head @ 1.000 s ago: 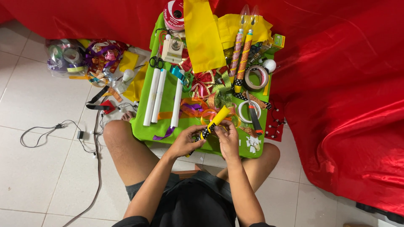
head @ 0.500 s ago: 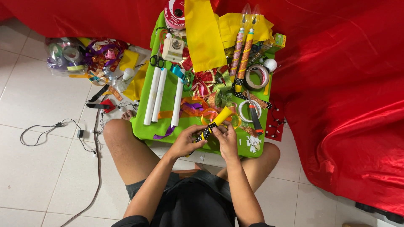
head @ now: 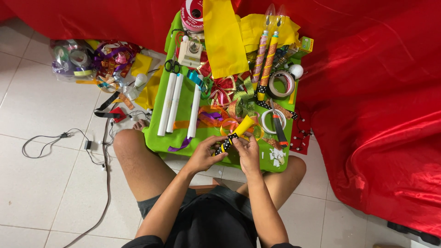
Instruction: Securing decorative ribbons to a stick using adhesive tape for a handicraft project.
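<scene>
Bare arms and legs, dark grey shorts, black top, no sleeves visible

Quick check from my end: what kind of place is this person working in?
Probably a home floor used as a craft corner. The person sits on white tiles at a low green table crowded with ribbons, scissors and tape rolls, red cloth draped behind.
</scene>
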